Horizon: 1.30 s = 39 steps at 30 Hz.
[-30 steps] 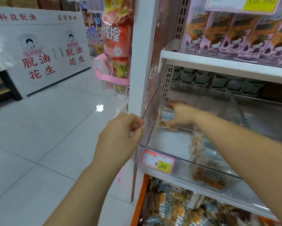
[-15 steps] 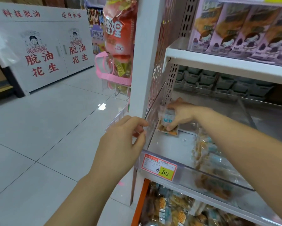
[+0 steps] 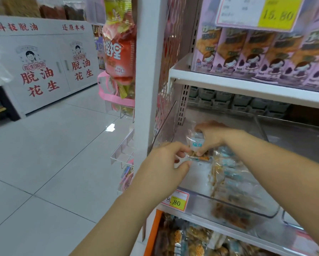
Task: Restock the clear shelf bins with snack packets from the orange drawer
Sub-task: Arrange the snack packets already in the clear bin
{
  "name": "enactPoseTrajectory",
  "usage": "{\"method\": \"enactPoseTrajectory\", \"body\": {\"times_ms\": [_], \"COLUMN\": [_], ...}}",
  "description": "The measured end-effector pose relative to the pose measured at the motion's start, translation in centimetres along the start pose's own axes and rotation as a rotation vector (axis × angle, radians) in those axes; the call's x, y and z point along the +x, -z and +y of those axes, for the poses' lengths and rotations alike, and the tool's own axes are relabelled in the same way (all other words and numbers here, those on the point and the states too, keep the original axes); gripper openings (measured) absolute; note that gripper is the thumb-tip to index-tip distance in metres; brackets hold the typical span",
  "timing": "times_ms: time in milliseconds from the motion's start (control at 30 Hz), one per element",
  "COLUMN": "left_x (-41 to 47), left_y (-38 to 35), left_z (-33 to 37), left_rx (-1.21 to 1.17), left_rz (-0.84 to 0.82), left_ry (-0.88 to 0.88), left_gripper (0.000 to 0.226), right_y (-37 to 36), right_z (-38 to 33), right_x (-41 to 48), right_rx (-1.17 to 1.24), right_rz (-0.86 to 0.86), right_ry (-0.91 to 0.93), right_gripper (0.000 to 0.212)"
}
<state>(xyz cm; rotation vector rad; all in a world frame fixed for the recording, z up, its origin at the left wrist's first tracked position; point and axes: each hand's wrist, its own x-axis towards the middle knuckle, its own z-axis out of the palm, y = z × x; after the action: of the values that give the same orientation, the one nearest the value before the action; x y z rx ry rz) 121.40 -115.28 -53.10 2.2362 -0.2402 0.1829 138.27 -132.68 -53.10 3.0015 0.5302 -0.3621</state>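
Clear-wrapped snack packet (image 3: 196, 145) stood upright over the bare left side of the clear bin (image 3: 199, 182). Right hand (image 3: 213, 137) gripped its top, left hand (image 3: 166, 163) pinched its bottom edge, with the row of packets (image 3: 229, 174) just to the right.

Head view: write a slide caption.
Right hand holds clear blue-labelled snack packet in clear plastic shelf bin; left hand pinches its edge.

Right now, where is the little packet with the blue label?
In the head view, the snack packet is inside the clear bin, left side, gripped by the right hand, its bottom pinched by the left hand.
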Motion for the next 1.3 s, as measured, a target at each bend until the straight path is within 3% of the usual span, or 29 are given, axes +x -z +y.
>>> {"method": "enactPoseTrajectory", "body": {"times_ms": [133,233,367,467,600,733,800,967,1133,1300], "left_x": [5.0,8.2,11.0,12.5,13.6,13.6,13.6,13.6,13.9,14.0], "left_y": [-1.8,-3.3,-5.0,-5.7,-6.3,-7.1,-7.5,-8.7,-9.2,-9.9], "left_z": [0.4,0.3,-0.3,-0.7,-1.8,-3.0,-3.1,-2.7,-3.1,-3.3], "left_rx": [-0.107,-0.003,0.058,0.138,-0.057,-0.324,-0.399,-0.278,-0.220,-0.224], "left_rz": [-0.146,-0.268,-0.410,-0.439,-0.425,-0.369,-0.353,-0.324,-0.313,-0.312], "left_ry": [0.213,0.287,0.376,0.369,0.379,0.365,0.336,0.240,0.283,0.327], "left_gripper": [0.046,0.041,0.042,0.047,0.067,0.080,0.077,0.068,0.079,0.075], "right_y": [-0.1,-0.1,0.7,1.9,1.0,-0.2,-0.4,-1.2,-1.1,-0.6], "right_z": [0.1,0.7,1.5,3.1,5.9,6.4,6.2,6.8,6.6,6.4], "right_x": [-0.2,-0.5,-2.2,-5.5,-9.3,-9.9,-9.3,-8.6,-8.8,-9.2], "right_rx": [-0.017,-0.081,0.126,0.034,-0.096,0.147,0.104,0.090,0.077,0.064], "right_rz": [0.041,0.075,-0.026,0.147,0.349,0.313,0.320,0.299,0.303,0.272], "right_ry": [0.025,0.043,0.060,0.078,-0.029,-0.029,-0.007,-0.057,-0.047,-0.056], "right_gripper": [0.103,0.101,0.089,0.071,0.064,0.055,0.057,0.062,0.058,0.052]}}
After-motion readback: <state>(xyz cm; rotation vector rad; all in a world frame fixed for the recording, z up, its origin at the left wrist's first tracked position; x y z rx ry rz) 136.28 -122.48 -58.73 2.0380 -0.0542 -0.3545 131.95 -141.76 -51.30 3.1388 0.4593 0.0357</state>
